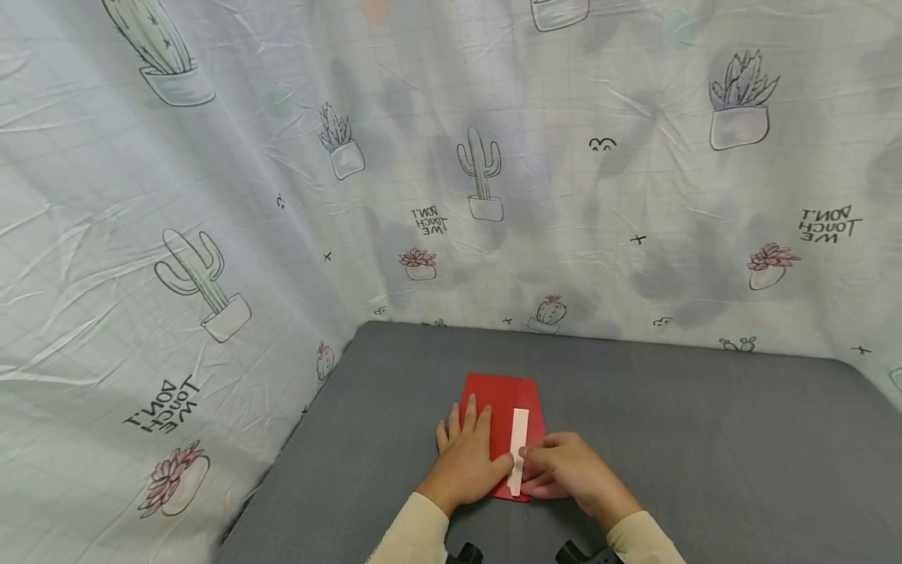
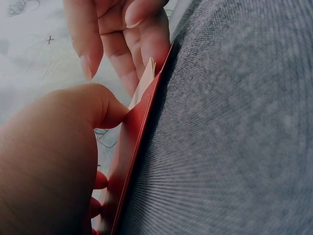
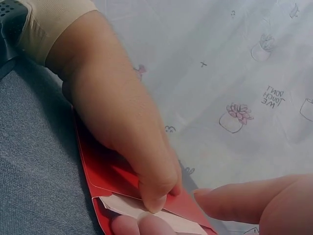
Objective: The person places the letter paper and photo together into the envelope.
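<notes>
A red paper envelope (image 1: pixel 486 392) lies on the grey table with a narrow pale paper strip (image 1: pixel 520 427) running lengthwise near its right side. My left hand (image 1: pixel 465 462) rests spread over the envelope's left part, fingers pointing away from me. Its thumb (image 2: pixel 105 105) presses at the strip's edge, as the left wrist view also shows. On the other side, my right hand (image 1: pixel 564 470) has its fingertips right at the strip and the envelope's right edge. In the right wrist view the strip's near end looks layered, and two right fingertips (image 3: pixel 142 226) overlap it.
The grey cloth-covered table (image 1: pixel 669 423) extends around the envelope. A pale curtain (image 1: pixel 564 180) printed with cacti stands behind and to the left. Dark wrist devices (image 1: pixel 465 553) sit below the sleeves.
</notes>
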Available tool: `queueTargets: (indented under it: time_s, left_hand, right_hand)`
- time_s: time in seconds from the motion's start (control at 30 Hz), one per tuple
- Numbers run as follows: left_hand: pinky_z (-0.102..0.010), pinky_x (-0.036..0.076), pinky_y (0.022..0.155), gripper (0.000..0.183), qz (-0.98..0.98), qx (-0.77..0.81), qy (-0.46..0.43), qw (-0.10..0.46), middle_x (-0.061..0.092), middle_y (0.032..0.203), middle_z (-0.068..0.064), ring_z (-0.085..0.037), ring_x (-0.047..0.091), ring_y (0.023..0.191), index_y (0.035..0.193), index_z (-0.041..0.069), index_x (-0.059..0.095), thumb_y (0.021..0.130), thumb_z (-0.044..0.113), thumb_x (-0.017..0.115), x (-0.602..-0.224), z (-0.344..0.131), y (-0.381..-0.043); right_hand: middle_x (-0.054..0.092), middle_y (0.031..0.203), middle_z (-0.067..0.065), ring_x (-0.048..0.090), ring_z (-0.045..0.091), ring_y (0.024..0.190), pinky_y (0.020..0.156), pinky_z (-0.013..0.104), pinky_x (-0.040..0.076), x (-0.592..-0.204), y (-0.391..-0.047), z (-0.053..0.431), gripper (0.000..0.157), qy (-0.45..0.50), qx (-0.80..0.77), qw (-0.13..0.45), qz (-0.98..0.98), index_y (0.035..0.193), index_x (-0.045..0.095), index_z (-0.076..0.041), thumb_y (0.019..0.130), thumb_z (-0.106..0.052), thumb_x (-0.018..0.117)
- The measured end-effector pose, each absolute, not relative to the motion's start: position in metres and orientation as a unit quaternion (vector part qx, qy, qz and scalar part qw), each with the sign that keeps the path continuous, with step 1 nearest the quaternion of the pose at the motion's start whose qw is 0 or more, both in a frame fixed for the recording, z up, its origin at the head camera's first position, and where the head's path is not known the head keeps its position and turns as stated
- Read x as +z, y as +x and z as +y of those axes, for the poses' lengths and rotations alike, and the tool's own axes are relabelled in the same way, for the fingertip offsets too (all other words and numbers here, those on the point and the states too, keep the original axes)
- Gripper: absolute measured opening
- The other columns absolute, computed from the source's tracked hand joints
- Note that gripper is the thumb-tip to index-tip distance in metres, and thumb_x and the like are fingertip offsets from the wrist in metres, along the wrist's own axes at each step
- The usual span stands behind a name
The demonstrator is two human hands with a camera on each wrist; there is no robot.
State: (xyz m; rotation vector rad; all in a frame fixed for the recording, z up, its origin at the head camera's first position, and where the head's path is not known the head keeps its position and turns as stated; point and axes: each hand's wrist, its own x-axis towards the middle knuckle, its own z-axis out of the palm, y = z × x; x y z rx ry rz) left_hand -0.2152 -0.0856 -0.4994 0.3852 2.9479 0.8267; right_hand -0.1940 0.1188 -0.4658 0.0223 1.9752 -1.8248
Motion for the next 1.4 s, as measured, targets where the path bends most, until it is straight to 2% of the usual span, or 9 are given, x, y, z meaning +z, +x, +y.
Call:
queueTargets:
  time_s: [0.3,0.53,0.7,0.9,1.17,1.4]
  left_hand:
    - [-0.076,0.007,0.121,0.087,0.955,0.266,0.126,0.030,0.020,0.177,-0.022,-0.052,0.012,0.160,0.166,0.001,0.041,0.092,0.044,0.063,-0.499,-0.085,-0.215]
    - [-0.076,0.007,0.120,0.087,0.954,0.269,0.130,0.033,0.020,0.177,-0.022,-0.053,0.011,0.159,0.166,0.001,0.041,0.093,0.043,0.063,-0.500,-0.085,-0.215]
    - [-0.076,0.008,0.120,0.087,0.955,0.265,0.130,0.032,0.021,0.177,-0.022,-0.053,0.012,0.159,0.166,0.002,0.041,0.093,0.044,0.063,-0.500,-0.085,-0.215]
    - [-0.075,0.008,0.121,0.086,0.956,0.262,0.128,0.035,0.020,0.177,-0.022,-0.052,0.011,0.160,0.166,0.002,0.041,0.093,0.044,0.062,-0.500,-0.085,-0.214]
    - [-0.075,0.008,0.120,0.086,0.954,0.269,0.130,0.036,0.020,0.177,-0.022,-0.052,0.011,0.160,0.166,0.001,0.041,0.093,0.042,0.061,-0.498,-0.085,-0.214]
    - [-0.076,0.007,0.120,0.086,0.952,0.273,0.132,0.034,0.020,0.177,-0.022,-0.053,0.011,0.160,0.166,0.001,0.041,0.093,0.042,0.060,-0.497,-0.084,-0.214]
  right_hand:
    - [0.074,0.094,0.019,0.077,0.028,0.076,0.070,0.037,0.065,-0.473,-0.197,0.120,0.032,0.014,-0.688,0.241,0.684,0.119,0.062,0.011,0.106,-0.018,0.069]
    - [0.072,0.102,0.023,0.078,0.032,0.082,0.073,0.040,0.065,-0.477,-0.198,0.122,0.053,0.015,-0.706,0.252,0.661,0.142,0.049,0.018,0.109,-0.020,0.067]
    - [0.072,0.105,0.024,0.078,0.033,0.085,0.075,0.041,0.065,-0.480,-0.198,0.123,0.066,0.006,-0.715,0.256,0.650,0.155,0.038,0.018,0.110,-0.022,0.065]
    - [0.073,0.106,0.023,0.078,0.034,0.086,0.078,0.041,0.065,-0.483,-0.198,0.122,0.068,0.000,-0.722,0.258,0.642,0.156,0.037,0.017,0.110,-0.025,0.065]
    - [0.076,0.108,0.021,0.079,0.034,0.090,0.080,0.041,0.065,-0.483,-0.201,0.120,0.073,0.005,-0.721,0.261,0.641,0.157,0.039,0.014,0.111,-0.037,0.063]
    - [0.076,0.111,0.021,0.079,0.035,0.094,0.081,0.044,0.064,-0.483,-0.202,0.120,0.079,0.003,-0.716,0.264,0.646,0.155,0.039,0.015,0.111,-0.046,0.061]
